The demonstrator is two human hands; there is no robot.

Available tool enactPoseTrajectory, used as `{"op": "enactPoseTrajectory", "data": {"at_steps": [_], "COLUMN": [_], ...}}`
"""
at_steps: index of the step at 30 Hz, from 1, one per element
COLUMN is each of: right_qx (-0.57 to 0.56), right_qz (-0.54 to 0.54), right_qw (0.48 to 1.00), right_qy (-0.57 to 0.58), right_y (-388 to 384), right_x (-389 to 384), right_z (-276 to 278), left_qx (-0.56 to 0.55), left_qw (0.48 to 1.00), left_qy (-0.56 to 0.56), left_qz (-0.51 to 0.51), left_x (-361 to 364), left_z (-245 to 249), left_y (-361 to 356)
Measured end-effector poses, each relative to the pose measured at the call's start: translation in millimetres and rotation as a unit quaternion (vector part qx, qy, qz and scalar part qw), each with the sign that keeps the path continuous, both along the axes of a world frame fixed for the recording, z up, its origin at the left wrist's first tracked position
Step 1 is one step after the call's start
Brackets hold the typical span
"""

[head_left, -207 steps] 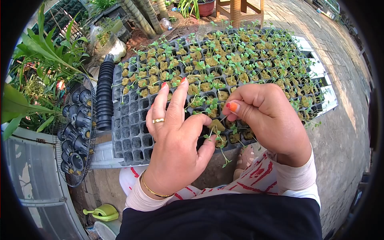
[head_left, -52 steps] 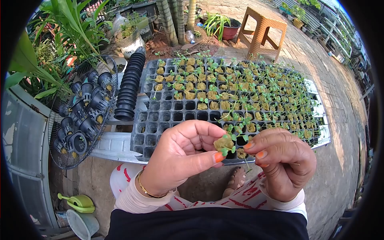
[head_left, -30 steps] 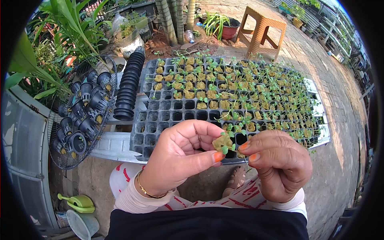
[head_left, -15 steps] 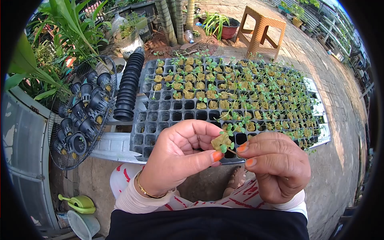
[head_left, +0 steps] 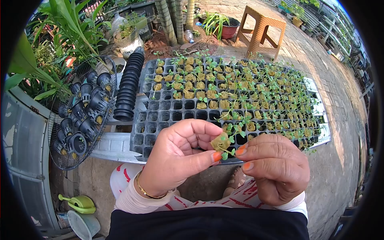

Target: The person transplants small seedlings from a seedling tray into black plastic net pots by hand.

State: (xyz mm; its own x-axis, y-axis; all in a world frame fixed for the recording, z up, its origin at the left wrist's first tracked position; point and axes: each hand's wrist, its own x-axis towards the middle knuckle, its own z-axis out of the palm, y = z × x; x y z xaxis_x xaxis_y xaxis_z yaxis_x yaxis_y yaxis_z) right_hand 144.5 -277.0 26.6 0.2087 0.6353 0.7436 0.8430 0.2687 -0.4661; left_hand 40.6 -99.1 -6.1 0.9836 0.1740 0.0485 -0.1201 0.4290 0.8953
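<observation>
My left hand [head_left: 178,158] pinches a small yellow-brown sponge cube with a green seedling [head_left: 221,143] between thumb and fingers. My right hand [head_left: 274,166] sits beside it, its fingertips touching the seedling's stem and leaves. Both hands hover over the near edge of a black seedling tray [head_left: 160,110], whose far and right cells hold several sprouted cubes [head_left: 240,88] while the near left cells are bare.
A stack of black net cups [head_left: 128,86] lies left of the tray. A wire basket [head_left: 80,112] holds several more black cups. A yellow-green watering can [head_left: 80,202] and white bucket sit low left. A wicker stool [head_left: 262,30] stands behind the tray.
Since the oldest frame a seedling cube has come out of the tray into my left hand. In the last second my right fingers shifted slightly lower along the seedling.
</observation>
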Motion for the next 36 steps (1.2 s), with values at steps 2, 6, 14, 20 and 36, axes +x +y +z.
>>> {"op": "enactPoseTrajectory", "data": {"at_steps": [2,6,14,20,36], "right_qx": [0.002,0.018,0.026,0.027,0.040], "right_qz": [-0.003,-0.018,-0.015,-0.004,-0.024], "right_qw": [1.000,0.999,0.997,0.997,0.993], "right_qy": [-0.008,-0.043,-0.065,-0.068,-0.104], "right_y": [1.1,2.1,-1.0,4.8,3.4], "right_x": [-0.4,-1.4,0.0,-2.2,-1.7], "right_z": [-1.3,-2.4,0.0,-4.5,-1.0], "left_qx": [-0.007,-0.004,0.002,-0.015,-0.020], "left_qw": [1.000,1.000,1.000,1.000,0.999], "left_qy": [0.006,0.008,0.029,0.010,0.037], "left_qz": [-0.015,-0.014,0.009,-0.016,0.009], "left_x": [-0.9,-0.6,0.0,-0.6,-1.3], "left_z": [2.0,3.3,4.5,4.5,4.6], "left_y": [0.4,0.0,0.2,1.1,1.3]}}
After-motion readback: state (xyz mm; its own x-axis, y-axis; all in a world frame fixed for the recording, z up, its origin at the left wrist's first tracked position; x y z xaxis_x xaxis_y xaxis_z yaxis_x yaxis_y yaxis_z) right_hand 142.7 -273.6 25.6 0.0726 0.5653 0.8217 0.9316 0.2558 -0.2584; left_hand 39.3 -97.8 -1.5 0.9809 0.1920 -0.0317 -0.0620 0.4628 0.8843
